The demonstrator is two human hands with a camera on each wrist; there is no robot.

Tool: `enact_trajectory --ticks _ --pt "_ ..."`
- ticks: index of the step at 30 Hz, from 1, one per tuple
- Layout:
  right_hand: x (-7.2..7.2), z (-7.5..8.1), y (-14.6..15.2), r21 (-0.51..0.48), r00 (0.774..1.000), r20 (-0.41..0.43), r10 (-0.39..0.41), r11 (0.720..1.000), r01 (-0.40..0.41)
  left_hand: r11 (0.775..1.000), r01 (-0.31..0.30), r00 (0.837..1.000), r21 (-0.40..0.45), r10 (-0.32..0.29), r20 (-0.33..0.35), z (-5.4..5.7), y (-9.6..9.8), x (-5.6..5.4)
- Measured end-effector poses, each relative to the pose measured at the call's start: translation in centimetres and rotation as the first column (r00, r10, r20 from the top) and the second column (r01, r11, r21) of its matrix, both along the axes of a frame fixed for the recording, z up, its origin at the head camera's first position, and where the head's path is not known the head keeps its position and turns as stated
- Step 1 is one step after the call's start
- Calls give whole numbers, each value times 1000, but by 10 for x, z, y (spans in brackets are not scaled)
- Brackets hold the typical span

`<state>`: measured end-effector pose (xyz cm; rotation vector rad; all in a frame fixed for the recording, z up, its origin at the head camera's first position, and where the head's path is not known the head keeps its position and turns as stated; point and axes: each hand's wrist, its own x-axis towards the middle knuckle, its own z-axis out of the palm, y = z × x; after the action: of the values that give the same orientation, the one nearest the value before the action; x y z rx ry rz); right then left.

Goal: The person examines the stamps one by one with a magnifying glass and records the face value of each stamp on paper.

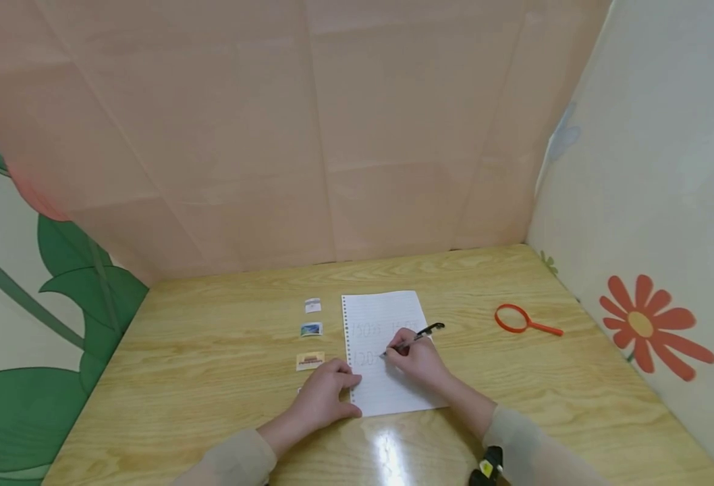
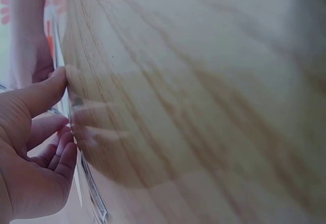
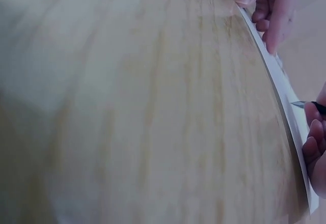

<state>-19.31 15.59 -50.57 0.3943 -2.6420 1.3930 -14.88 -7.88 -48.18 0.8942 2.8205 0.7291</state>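
A sheet of lined paper (image 1: 393, 398) with punched holes down its left side lies on the table, bearing faint handwritten figures in two rows. My right hand (image 1: 419, 363) pinches a black pen (image 1: 433, 328), its tip on the paper at the end of the lower row. In the right wrist view the pen's point (image 3: 297, 103) shows just over the sheet. My left hand (image 1: 322, 396) rests at the paper's lower left edge, thumb and fingertips touching it. Those fingers look loosely bent in the left wrist view, where the left hand (image 2: 35, 152) fills the left side.
Left of the paper, small stamp-like pictures stand in a column: a pale one (image 1: 312, 306), a blue-green one (image 1: 311, 329) and a yellowish one (image 1: 310, 361). Another is mostly hidden by the left hand. A red magnifying glass (image 1: 545, 329) lies on the wooden table (image 1: 211, 364) at right.
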Motion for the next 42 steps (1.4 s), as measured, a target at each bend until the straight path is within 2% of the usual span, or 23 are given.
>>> enact_trajectory --ticks 9,16,23,35,42 --pt "1 1 0 14 999 8 52 999 -52 1000 -7 1000 -4 7 6 0 -1 -1" --pt "5 2 2 16 997 -21 78 997 -78 1000 -14 1000 0 14 4 0 -2 -2" --pt "5 0 12 -4 999 -6 42 999 -42 1000 -17 1000 5 17 4 -1 -1 -1" --pt "1 0 19 -46 1000 -25 9 999 -10 1000 -19 1000 -4 19 19 1 -1 0" --pt "-3 4 29 -75 995 -95 17 997 -24 1000 -21 1000 -11 21 23 3 0 2"
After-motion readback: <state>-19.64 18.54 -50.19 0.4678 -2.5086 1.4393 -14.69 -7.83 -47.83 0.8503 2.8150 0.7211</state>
